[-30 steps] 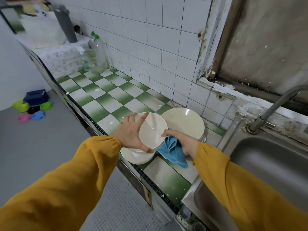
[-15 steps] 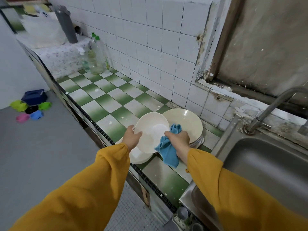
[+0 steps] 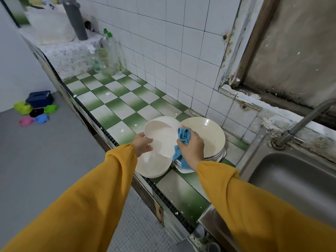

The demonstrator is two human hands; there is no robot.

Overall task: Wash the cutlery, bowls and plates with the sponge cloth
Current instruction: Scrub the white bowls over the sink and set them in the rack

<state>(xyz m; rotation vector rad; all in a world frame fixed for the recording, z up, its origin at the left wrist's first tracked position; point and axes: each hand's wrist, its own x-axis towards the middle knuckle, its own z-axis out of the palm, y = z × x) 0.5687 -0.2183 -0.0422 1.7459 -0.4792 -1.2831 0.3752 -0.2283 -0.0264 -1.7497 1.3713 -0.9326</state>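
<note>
Now left hand [image 3: 142,146] grips bowl [image 3: 161,140] by rim.

A counter [image 3: 116,106] of green and white checked tiles runs along the wall to the sink [image 3: 300,179]. Near its front edge sits a white bowl [image 3: 154,168]; just beside it stands a stack of plates [image 3: 219,155] with a cream bowl [image 3: 209,137] on top. Clear bottles [image 3: 107,57] stand at the far end

Arms stretched forward; my left hand [image 3: 142,146] grips the white bowl [image 3: 161,139] by its rim, my right hand [image 3: 191,149] clutches the sponge cloth [image 3: 184,135].
</note>
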